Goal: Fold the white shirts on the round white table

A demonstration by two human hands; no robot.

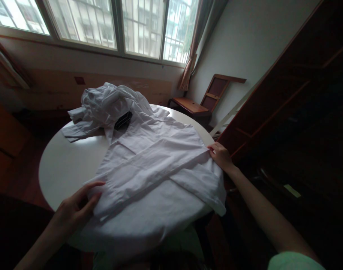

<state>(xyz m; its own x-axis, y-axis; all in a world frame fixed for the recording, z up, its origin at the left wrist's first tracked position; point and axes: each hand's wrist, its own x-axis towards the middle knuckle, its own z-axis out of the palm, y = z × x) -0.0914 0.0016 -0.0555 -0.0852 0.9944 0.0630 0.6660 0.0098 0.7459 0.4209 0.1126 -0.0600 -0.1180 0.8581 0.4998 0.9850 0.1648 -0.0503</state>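
A white shirt [160,153] lies spread over a round table, creased, with part of it folded across and a sleeve [199,183] along its right side. Its lower part hangs over the near table edge. My left hand [78,208] grips the shirt's left edge, thumb and forefinger on the cloth. At the right edge, my right hand [220,155] pinches the fabric between thumb and fingers. Crumpled white cloth [106,101] is heaped at the far left; I cannot tell whether it is a separate garment. Beside it shows a dark striped patch [123,120].
The white round tabletop [67,168] shows at the left. Behind it stand a wooden chair [193,105] and a barred window [140,26] with curtains [189,71]. Dark wooden panelling [267,97] rises close on the right. An orange-brown cabinet [5,131] is at far left.
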